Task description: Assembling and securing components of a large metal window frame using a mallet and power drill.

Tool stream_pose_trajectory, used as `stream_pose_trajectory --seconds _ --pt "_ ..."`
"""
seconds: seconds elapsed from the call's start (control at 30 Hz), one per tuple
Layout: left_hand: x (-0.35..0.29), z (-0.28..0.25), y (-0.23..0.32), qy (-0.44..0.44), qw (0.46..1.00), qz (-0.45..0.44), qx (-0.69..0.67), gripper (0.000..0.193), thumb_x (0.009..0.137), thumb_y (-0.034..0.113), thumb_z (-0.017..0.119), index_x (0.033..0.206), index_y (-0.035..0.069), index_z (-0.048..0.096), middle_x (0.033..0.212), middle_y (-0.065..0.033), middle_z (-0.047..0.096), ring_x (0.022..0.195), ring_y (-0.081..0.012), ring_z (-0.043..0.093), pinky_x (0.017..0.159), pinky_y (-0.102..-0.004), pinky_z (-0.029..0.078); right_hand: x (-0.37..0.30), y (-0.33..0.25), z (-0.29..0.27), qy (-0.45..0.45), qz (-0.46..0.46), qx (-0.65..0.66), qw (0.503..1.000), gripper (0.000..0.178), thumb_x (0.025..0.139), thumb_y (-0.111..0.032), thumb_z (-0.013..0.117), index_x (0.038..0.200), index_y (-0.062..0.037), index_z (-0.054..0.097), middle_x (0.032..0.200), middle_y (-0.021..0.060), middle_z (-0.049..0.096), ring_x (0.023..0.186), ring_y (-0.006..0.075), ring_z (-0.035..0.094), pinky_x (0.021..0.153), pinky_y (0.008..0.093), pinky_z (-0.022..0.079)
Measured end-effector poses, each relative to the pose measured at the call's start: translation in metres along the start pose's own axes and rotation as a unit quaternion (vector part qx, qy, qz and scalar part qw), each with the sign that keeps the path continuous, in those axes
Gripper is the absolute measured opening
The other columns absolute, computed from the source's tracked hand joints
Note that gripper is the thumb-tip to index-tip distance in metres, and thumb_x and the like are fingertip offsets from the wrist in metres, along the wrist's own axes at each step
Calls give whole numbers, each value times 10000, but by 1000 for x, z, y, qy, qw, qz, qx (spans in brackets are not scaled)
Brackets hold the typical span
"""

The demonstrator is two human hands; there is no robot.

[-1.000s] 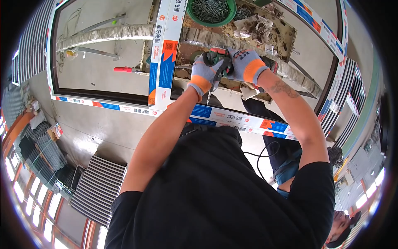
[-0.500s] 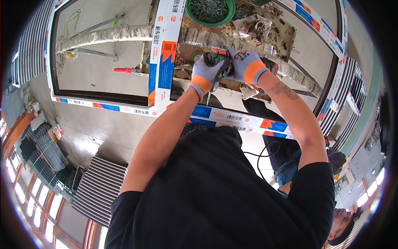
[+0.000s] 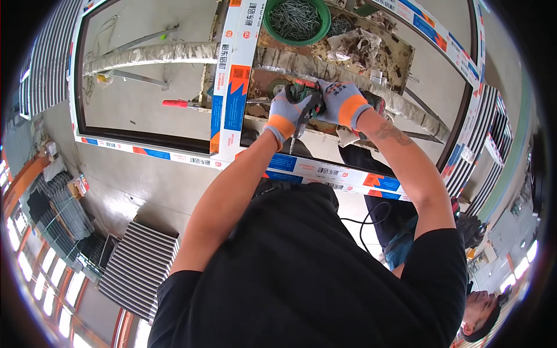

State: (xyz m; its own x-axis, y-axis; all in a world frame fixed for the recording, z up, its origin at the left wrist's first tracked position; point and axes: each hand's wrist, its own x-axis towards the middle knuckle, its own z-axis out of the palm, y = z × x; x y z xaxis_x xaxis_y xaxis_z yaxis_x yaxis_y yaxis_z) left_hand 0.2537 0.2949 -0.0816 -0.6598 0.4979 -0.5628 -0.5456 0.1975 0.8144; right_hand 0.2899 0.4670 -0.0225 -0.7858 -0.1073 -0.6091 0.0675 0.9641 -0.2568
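Both my hands, in grey gloves with orange cuffs, are closed on a green, black and red power drill (image 3: 303, 95). My left hand (image 3: 283, 114) wraps its left side, and my right hand (image 3: 341, 103) grips it from the right. The drill's thin bit (image 3: 292, 145) points toward me, its tip at the inner edge of the near bar of a large frame (image 3: 313, 169). Printed white, blue and orange film covers the frame's bars. Whether the tip touches the bar, I cannot tell. My gloves hide much of the drill's body.
Beyond the drill, a green bowl of screws (image 3: 296, 22) and crumpled plastic (image 3: 354, 46) lie on a worn board. A wrapped beam (image 3: 156, 53) runs beneath the frame. A red-handled tool (image 3: 175, 104) lies left of the crossbar. At the right, another person (image 3: 479, 313) is close by.
The frame and the things on it sit slightly lower in the picture. Both my hands still hold the drill, its bit still at the near bar.
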Motion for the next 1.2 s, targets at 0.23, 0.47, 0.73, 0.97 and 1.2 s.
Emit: stream_pose_trajectory --seconds 0.23,0.47,0.73,0.97,1.2 --pt "-12 2 7 -10 1000 13 12 270 845 76 758 1078 -1 646 992 -41 714 849 -93 644 763 -252 520 -9 -5 -1 40 -18 24 999 633 757 -509 697 1109 -13 524 867 165 699 825 352 684 734 418 538" --pt "-2 -4 -11 -9 999 38 29 366 805 284 791 1021 25 650 911 -102 732 802 -164 683 757 -288 517 -4 -1 5 9 -9 -4 1000 647 743 -518 707 1096 -5 532 896 173 689 848 350 679 740 421 538" --pt "2 -12 -34 18 998 27 52 465 772 381 805 1038 29 660 913 -117 735 799 -214 699 746 -326 531 -6 -14 -1 25 -15 16 999 686 719 -534 736 1096 2 535 917 185 693 862 351 682 754 424 536" --pt "-103 -52 30 11 864 112 492 468 879 311 659 1266 71 554 1195 -152 617 1099 -306 599 969 -403 458 5 25 6 -21 -62 89 994 669 665 -530 799 1051 -11 630 892 168 709 823 346 690 765 401 546" --pt "-145 -102 -33 -58 709 287 642 491 862 351 603 1264 68 589 1213 -145 585 1188 -350 515 1095 -497 351 42 38 7 -351 -14 444 824 231 707 -121 820 876 -25 696 735 64 682 641 161 649 590 319 532"
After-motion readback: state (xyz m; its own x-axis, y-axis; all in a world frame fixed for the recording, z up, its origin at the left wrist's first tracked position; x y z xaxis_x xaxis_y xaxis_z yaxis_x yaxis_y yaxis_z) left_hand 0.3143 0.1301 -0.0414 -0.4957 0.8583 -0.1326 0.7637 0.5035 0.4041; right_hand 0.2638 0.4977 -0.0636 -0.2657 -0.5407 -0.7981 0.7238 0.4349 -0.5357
